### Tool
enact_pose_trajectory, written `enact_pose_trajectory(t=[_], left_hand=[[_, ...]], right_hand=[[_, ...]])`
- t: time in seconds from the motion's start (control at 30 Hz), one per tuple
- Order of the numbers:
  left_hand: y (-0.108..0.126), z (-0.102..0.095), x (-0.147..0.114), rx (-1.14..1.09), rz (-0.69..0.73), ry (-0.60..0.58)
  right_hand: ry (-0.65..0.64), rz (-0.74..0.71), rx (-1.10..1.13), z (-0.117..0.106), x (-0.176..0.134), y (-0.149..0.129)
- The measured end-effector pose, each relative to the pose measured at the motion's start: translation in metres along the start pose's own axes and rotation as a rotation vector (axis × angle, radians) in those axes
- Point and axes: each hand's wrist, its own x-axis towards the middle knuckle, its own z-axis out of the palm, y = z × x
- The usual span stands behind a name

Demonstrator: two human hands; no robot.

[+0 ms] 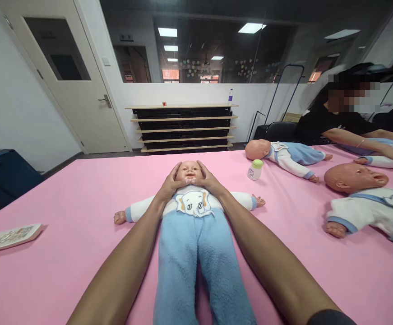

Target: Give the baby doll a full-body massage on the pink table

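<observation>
A baby doll [199, 234] in light-blue trousers and a white top with an elephant bib lies on its back in front of me, arms spread and head away from me. My left hand [169, 184] cups the left side of its head, and my right hand [211, 180] cups the right side. Both thumbs meet at the doll's chin, just below the mouth, while the fingers curve up along its cheeks and temples. The head rests between my palms.
A pink-covered table [91, 194] carries a small white bottle with a green cap [255, 169], a flat printed box [11, 238], and more dolls [294, 155] to the right. Beyond them a person in black [335, 122] reaches toward another doll. A shelf [184, 118] stands behind.
</observation>
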Motion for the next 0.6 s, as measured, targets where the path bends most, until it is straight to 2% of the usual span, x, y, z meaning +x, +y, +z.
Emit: enact_pose_trajectory(t=[0.1, 0.3, 0.6], left_hand=[[0.0, -0.002, 0.001, 0.004, 0.008, -0.001], [0.001, 0.001, 0.0, -0.071, -0.009, -0.01], [-0.007, -0.001, 0.01, -0.165, -0.034, 0.067]], right_hand=[[0.007, -0.006, -0.022, 0.0, -0.001, -0.002], [0.022, -0.016, 0.077, 0.003, 0.002, 0.005], [0.014, 0.041, 0.275, 0.006, 0.009, 0.01]])
